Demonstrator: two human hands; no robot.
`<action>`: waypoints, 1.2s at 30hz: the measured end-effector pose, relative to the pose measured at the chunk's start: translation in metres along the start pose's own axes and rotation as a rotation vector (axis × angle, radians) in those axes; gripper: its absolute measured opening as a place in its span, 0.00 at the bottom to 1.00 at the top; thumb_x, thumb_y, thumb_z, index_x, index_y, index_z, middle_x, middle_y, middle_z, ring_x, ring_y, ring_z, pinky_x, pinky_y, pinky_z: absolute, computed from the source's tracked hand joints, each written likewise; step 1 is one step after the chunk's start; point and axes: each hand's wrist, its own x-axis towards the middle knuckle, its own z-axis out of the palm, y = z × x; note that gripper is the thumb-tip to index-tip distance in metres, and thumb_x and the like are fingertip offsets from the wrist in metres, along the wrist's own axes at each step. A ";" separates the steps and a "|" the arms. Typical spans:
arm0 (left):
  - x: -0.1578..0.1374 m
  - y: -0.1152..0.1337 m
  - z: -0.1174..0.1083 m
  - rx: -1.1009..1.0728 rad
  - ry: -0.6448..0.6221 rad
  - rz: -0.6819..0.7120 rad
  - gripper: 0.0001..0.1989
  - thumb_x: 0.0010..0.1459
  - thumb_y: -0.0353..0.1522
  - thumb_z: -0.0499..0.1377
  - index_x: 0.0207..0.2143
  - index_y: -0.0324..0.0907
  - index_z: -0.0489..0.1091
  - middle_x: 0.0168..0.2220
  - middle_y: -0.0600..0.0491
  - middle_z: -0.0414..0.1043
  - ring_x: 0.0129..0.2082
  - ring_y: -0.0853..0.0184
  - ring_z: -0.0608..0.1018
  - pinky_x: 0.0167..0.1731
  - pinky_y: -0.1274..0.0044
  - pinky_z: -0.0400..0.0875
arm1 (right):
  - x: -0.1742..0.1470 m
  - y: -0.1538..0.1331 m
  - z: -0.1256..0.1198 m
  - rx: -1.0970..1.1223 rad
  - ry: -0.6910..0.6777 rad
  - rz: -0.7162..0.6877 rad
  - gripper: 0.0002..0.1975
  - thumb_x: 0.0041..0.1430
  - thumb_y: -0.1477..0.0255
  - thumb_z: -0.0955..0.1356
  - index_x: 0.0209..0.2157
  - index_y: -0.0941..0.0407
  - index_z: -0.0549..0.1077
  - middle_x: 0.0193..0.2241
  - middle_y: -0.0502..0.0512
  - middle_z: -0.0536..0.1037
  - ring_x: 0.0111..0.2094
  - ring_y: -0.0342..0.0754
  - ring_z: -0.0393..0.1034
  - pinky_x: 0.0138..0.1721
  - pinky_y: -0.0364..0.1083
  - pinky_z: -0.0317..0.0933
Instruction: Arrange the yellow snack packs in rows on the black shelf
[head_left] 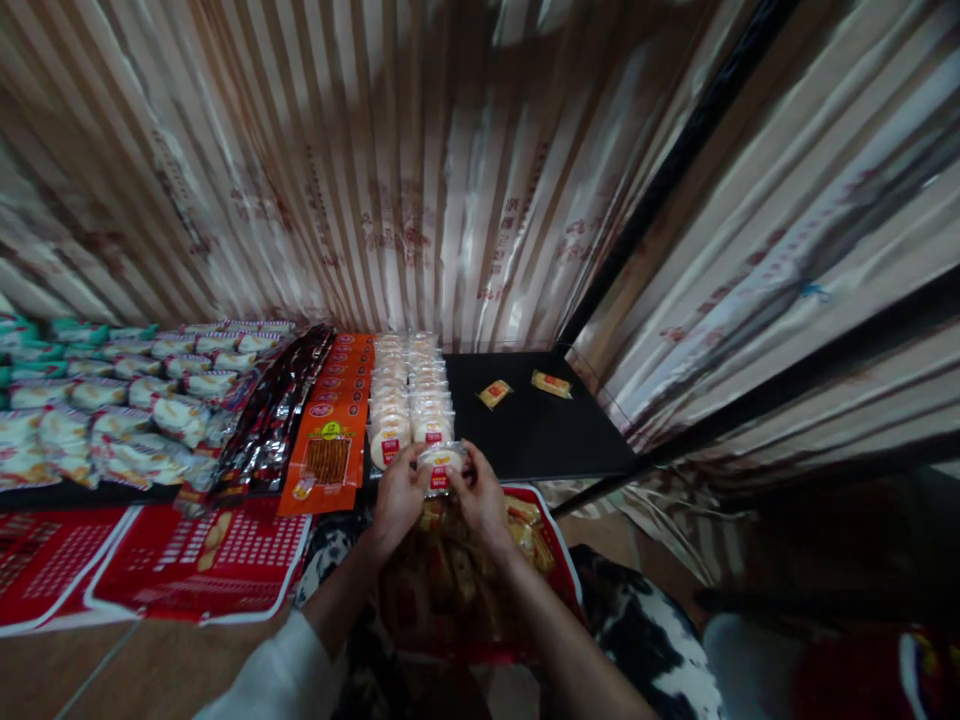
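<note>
Between my left hand [399, 498] and my right hand [480, 495] is a clear-wrapped packet of round white crackers [441, 466] with a red and yellow label. Fingers of both hands pinch its two sides. It is at the front end of two rows of similar cracker packets [391, 400] on the black shelf [540, 440]; whether it touches the shelf I cannot tell. Below my hands a red basket with a white rim [566, 560] holds several yellowish wrapped snacks [529, 530], partly hidden by my forearms.
Left of the crackers lie orange snack packs [324, 450], dark shiny packs [270, 400] and many white-and-green bags [105, 400]. Two small yellow packets [495, 393] lie toward the right. Red baskets [202, 560] stand below at left. A black post [667, 180] and striped curtain [405, 160] border the shelf.
</note>
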 end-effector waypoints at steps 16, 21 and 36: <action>0.003 -0.052 0.001 0.600 0.389 0.283 0.26 0.53 0.30 0.59 0.56 0.37 0.62 0.59 0.37 0.57 0.59 0.51 0.62 0.55 0.62 0.61 | 0.022 0.010 0.025 -0.257 0.082 -0.128 0.31 0.58 0.63 0.64 0.60 0.61 0.58 0.47 0.66 0.70 0.49 0.57 0.64 0.49 0.56 0.63; 0.008 -0.057 0.001 0.665 0.447 0.373 0.24 0.54 0.30 0.59 0.54 0.34 0.64 0.55 0.36 0.59 0.56 0.51 0.64 0.53 0.62 0.64 | 0.018 0.012 0.033 -0.316 0.068 -0.163 0.30 0.59 0.62 0.62 0.61 0.58 0.57 0.54 0.65 0.67 0.54 0.57 0.60 0.55 0.58 0.57; 0.013 -0.064 0.005 0.626 0.467 0.383 0.21 0.55 0.29 0.55 0.53 0.36 0.65 0.54 0.38 0.60 0.54 0.53 0.65 0.51 0.62 0.65 | 0.031 0.014 0.045 -0.414 0.050 -0.210 0.28 0.60 0.64 0.60 0.59 0.61 0.58 0.52 0.67 0.67 0.54 0.58 0.59 0.54 0.57 0.58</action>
